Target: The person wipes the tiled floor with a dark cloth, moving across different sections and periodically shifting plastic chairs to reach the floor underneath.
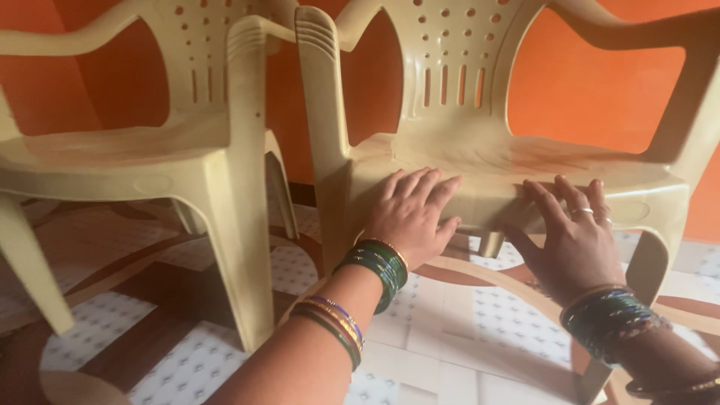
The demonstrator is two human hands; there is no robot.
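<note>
Two cream plastic armchairs stand side by side against an orange wall. My left hand point(411, 215) lies flat on the front edge of the right chair's seat point(495, 161), fingers together and pointing away from me. My right hand point(574, 236) rests on the same front edge further right, fingers spread, with rings on two fingers. Green and gold bangles circle both wrists. Neither hand holds anything.
The left chair point(187, 150) stands close beside the right one, their armrests nearly touching. The floor point(465, 330) has white patterned tiles with brown curved bands. The orange wall point(592, 90) is right behind both chairs.
</note>
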